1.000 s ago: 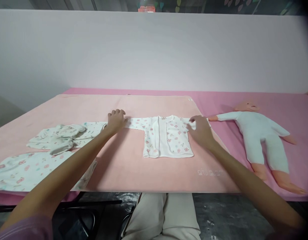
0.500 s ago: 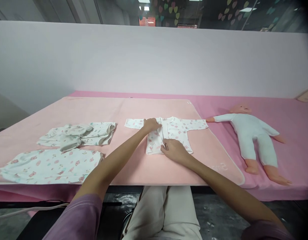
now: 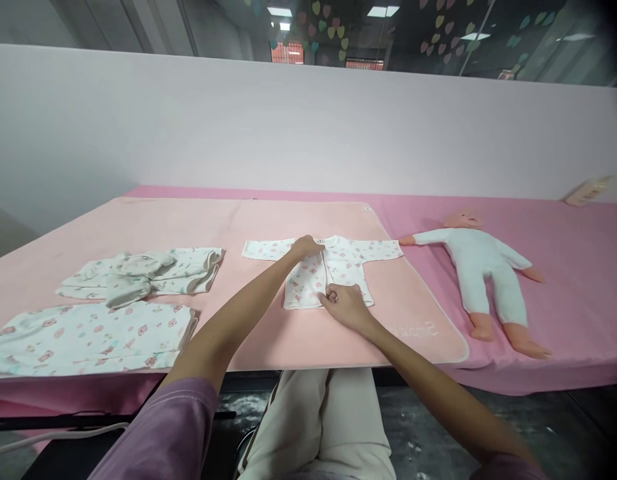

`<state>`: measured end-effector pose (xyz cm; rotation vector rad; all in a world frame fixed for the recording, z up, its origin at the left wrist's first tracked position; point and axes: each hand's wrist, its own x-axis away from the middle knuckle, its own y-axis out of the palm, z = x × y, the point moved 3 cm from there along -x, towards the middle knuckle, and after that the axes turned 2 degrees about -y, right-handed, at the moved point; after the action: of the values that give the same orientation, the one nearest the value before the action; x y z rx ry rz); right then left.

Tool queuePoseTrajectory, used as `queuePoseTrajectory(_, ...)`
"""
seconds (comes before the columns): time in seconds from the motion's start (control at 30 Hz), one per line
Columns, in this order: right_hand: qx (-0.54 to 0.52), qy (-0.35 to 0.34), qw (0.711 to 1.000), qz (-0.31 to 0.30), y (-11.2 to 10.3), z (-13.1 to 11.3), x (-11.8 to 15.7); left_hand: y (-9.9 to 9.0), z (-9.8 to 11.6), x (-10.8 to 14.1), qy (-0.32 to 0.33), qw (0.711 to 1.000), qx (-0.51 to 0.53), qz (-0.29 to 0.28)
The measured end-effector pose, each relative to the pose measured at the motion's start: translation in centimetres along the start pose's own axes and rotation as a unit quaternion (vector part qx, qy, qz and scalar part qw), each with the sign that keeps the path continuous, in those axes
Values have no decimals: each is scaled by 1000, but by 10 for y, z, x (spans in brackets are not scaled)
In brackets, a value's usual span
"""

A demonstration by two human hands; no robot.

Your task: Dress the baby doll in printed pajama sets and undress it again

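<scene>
A small white baby shirt (image 3: 349, 259) with a pink print lies flat, its sleeves spread to both sides. My left hand (image 3: 307, 247) is closed on the upper part of its front opening, just below the neckline. Lower on the same opening, near the hem, my right hand (image 3: 345, 305) pinches the edge between thumb and curled fingers. The two front panels meet along the middle. Beyond the right sleeve lies a baby doll (image 3: 481, 263) in a white suit, on its back, one hand close to the cuff.
A peach mat (image 3: 288, 347) covers much of the pink table cover (image 3: 578, 267). Folded printed baby clothes (image 3: 198, 267) and another printed garment (image 3: 93, 337) lie at left. A pale bottle (image 3: 587, 191) lies at the back right, before a white partition (image 3: 308, 127).
The shirt's front edge, lifted and folded between my hands before, now lies flatter along the middle. Both hands keep nearly the same places on it. The view has shifted slightly to the right.
</scene>
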<state>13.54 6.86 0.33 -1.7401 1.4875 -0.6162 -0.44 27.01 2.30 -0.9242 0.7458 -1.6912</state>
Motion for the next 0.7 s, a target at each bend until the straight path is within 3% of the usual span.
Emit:
queuePoseTrajectory(0.4,34,0,998,51,4,-12,2,0,0,12,1,998,64,27)
queuePoseTrajectory(0.57,0,-63,992,105,-3,-38,-7,-14,-22,5,36,991,123,36)
queuePoseTrajectory(0.7,-85,-138,981,104,11,-68,-34,-38,-52,-1,25,990,124,60)
